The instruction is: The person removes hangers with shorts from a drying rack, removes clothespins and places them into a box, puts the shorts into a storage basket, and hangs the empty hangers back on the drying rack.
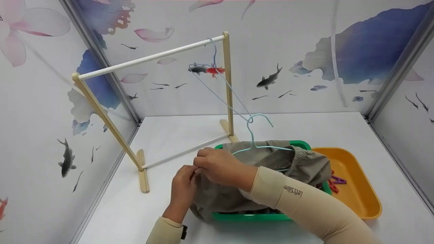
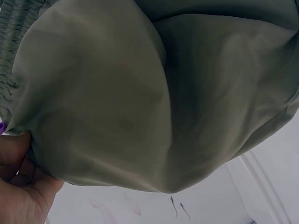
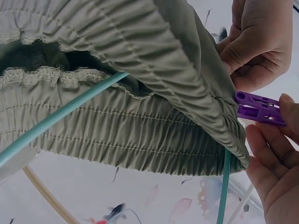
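Note:
Grey-green elastic-waist trousers or shorts lie bunched over a green basket. A teal wire hanger runs through the waistband, its hook standing up. My left hand pinches the cloth near the waistband's left end; in the left wrist view that hand is at the lower left. My right hand is close beside it, hiding the fingertips in the head view. In the right wrist view the right hand pinches a purple clothespin, whose jaws are at the waistband edge. Whether they grip the cloth is unclear.
A rack with wooden posts and a white top rail stands at the back left. A light-blue hanger hangs near its right end. An orange tray right of the basket holds red and purple clothespins. Printed walls enclose the table.

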A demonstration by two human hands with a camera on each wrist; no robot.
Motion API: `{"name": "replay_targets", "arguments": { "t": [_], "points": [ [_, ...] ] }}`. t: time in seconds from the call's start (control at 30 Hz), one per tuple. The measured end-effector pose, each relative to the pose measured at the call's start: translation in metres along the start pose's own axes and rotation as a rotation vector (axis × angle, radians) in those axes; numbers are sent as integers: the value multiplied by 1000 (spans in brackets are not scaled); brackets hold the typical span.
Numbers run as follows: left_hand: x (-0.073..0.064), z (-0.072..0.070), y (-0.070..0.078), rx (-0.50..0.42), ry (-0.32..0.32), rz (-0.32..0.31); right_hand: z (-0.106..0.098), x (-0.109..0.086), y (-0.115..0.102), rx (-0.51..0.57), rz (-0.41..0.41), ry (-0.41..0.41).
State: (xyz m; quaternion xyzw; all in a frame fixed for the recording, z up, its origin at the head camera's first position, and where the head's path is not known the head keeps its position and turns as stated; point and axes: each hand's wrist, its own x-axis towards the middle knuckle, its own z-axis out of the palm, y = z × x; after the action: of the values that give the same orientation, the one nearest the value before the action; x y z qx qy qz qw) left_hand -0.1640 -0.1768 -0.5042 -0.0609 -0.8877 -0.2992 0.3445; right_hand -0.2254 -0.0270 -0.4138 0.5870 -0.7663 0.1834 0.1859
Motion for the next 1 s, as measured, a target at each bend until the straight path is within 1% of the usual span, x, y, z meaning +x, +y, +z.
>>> {"name": "replay_targets", "arguments": {
  "t": [0.17,0.33,0.63,0.7,0.83,1.0],
  "points": [
    [0,0,0,19,-28,-35,0,0,1,23,16,21],
    [1,1,0,19,-28,-42,-4,-1,1,54,30,53],
    [1,1,0,22,-18,2,-12,-7,2,68,10,106],
    [1,1,0,31,-13,13,-13,-8,2,57,-5,122],
    [1,2,-1,18,-1,33,-20,-12,1,23,-30,158],
    [1,2,-1,15,13,46,-29,-18,0,16,-31,187]
  ]
}}
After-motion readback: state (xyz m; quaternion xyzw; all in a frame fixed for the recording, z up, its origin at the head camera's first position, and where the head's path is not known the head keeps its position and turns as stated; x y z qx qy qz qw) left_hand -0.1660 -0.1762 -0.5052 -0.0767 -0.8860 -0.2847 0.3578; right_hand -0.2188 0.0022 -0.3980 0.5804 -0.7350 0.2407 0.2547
